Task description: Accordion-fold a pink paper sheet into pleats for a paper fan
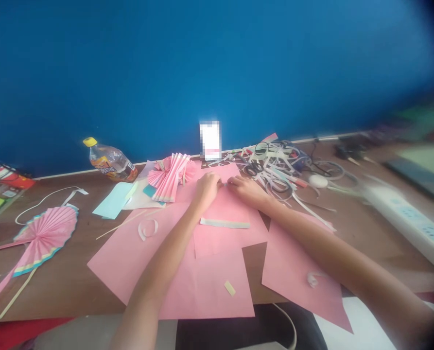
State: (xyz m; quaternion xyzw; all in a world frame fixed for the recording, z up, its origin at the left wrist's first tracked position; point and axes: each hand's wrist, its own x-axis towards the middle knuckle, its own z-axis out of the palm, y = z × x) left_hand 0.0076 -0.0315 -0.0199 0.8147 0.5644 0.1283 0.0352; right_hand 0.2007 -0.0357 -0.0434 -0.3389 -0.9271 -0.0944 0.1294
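Both hands are close together over the far part of a pink paper sheet (222,238). The fingers of my left hand (207,187) are curled and pressed together against the paper. Just to its right, my right hand (244,188) also has its fingers bent in. What lies between the fingertips is too small and blurred to make out. A narrow pale strip (224,223) with a coloured edge lies across the sheet, nearer to me than the hands. Left of the hands stands a pleated pink paper fan (171,179).
A tangled heap of paper strips (275,163) lies to the right, beside a white power strip (409,218). On the left are a second pleated fan (45,238), folded light-blue paper (114,199) and a tilted bottle (111,160). A blue wall (217,63) closes the back.
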